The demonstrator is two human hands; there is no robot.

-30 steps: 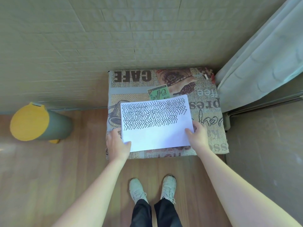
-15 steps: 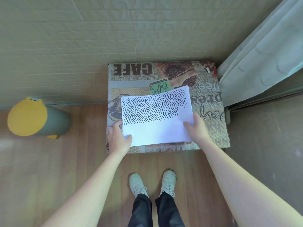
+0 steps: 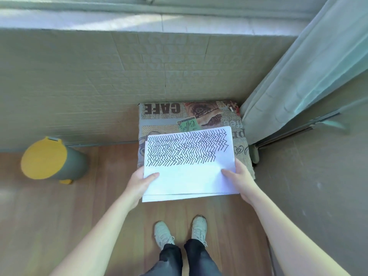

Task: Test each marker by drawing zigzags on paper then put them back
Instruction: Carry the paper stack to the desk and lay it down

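Two hands grip a stack of paper (image 3: pixel 191 176) at centre frame, thumbs on top. Left hand (image 3: pixel 139 182) holds the lower-left edge, right hand (image 3: pixel 241 178) the lower-right, arms outstretched.

You hold white paper (image 3: pixel 189 180) carrying black zigzag rows. Cushion (image 3: pixel 159 120): beige-brown coffee print, dark "CAFE" lettering. Bin (image 3: pixel 75 164): grey-green, yellow lid (image 3: pixel 43 158). Shoes (image 3: pixel 199 228) white.

White paper (image 3: pixel 189 176), upper half filled with black zigzag rows, stacked on more sheets, held level between both hands at its near corners.
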